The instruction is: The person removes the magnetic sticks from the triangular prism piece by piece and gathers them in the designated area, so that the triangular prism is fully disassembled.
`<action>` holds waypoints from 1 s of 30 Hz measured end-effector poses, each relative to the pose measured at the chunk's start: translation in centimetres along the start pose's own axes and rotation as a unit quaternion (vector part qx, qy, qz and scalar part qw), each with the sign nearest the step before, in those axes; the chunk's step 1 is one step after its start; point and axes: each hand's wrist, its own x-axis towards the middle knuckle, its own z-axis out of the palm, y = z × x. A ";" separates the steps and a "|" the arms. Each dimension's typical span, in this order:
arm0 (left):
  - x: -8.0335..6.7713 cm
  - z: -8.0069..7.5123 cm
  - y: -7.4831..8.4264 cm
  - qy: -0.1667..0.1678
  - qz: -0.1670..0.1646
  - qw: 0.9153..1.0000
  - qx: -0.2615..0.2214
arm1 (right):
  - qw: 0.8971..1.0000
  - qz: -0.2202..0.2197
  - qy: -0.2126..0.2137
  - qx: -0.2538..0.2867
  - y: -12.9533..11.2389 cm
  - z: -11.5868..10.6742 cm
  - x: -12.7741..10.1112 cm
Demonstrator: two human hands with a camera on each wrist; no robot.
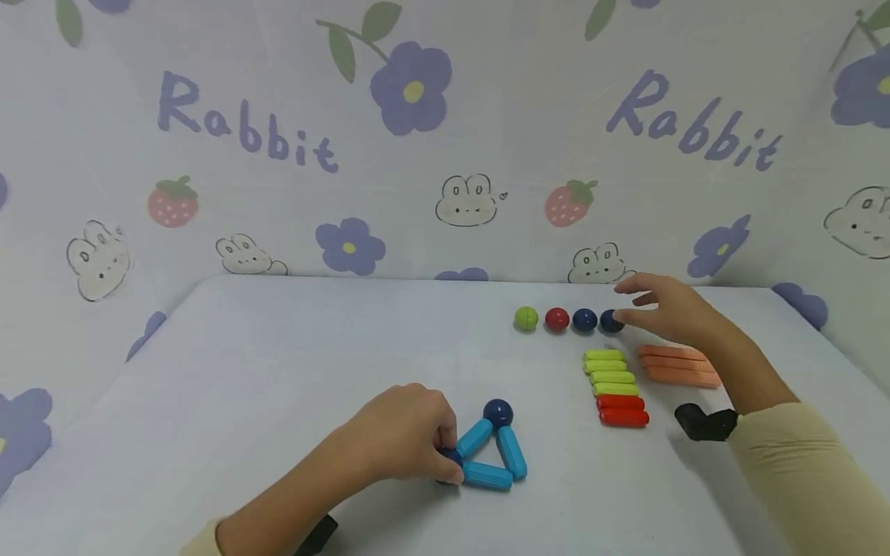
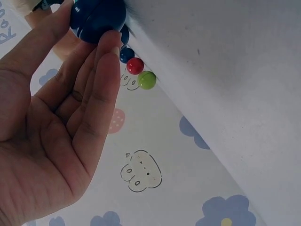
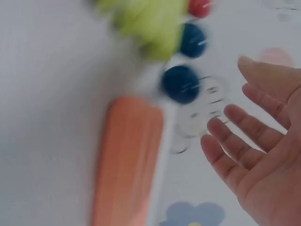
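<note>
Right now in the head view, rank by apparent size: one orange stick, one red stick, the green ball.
1. Orange stick, longest.
2. Red stick, clearly shorter.
3. Green ball, smallest, though it sits farther from the camera, which shrinks it somewhat.

1. Two bare hands are seen, the left hand (image 1: 406,432) and the right hand (image 1: 664,309), with no rings or gloves worn.
2. A pale cream long sleeve (image 1: 810,471) is worn on the right arm, its cuff ending just short of the wrist.
3. A sliver of the same cream cuff (image 1: 202,540) is glimpsed on the left arm at the bottom edge.
4. A black device (image 1: 705,423) is strapped under the right wrist.
5. A second black device (image 1: 316,534) is caught beneath the left forearm, only partly shown.
</note>
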 end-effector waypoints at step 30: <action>-0.2 -0.1 -0.1 0.005 0.008 1.000 -0.003 | 0.971 -0.155 -0.138 -0.122 -11.1 7.7 -10.8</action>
